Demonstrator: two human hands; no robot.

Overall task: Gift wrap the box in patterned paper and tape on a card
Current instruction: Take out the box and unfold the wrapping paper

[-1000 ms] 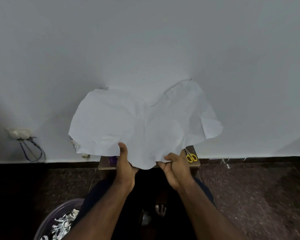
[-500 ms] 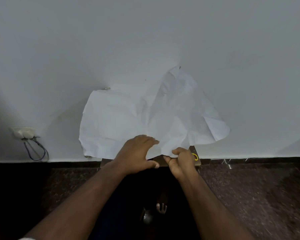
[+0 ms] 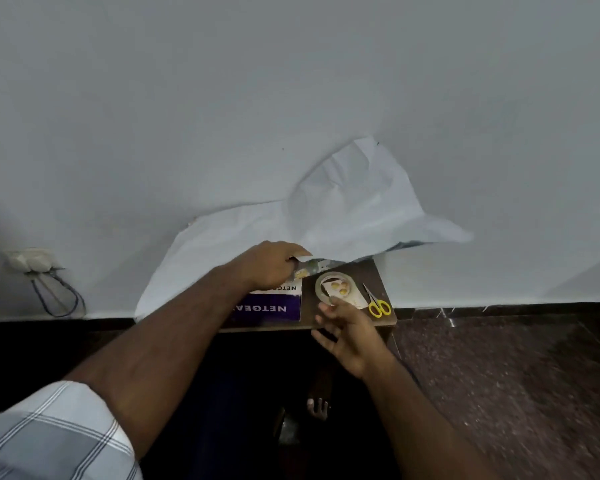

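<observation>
While the left hand [image 3: 274, 266] holds the near edge of the wrapping paper [image 3: 343, 209] between curled fingers and thumb and lifts it, the white back side of the sheet stands up against the grey wall [image 3: 291, 81]; a small part of the patterned side shows under the lifted edge, just beside the fingers. Under the paper lies the box [image 3: 267, 308], purple and white with printed letters, on the left part of a small brown table [image 3: 383, 278]; its far end is covered by the paper and by the hand. The right hand [image 3: 347, 332] is released, its fingers spread and holding nothing; the fingertips are at the near rim of a roll of clear tape [image 3: 335, 287], but I cannot tell if they touch it. The roll lies flat on a card [image 3: 355, 299] with small yellow figures; just to the right of the card lie scissors [image 3: 376, 303] with yellow handles, near the right edge of the table. At the left, low on the wall, is a socket [image 3: 28, 259] with a hanging cable [image 3: 58, 299]; the floor [image 3: 499, 375] is dark speckled stone; a checked sleeve [image 3: 49, 434] shows at the lower left.
</observation>
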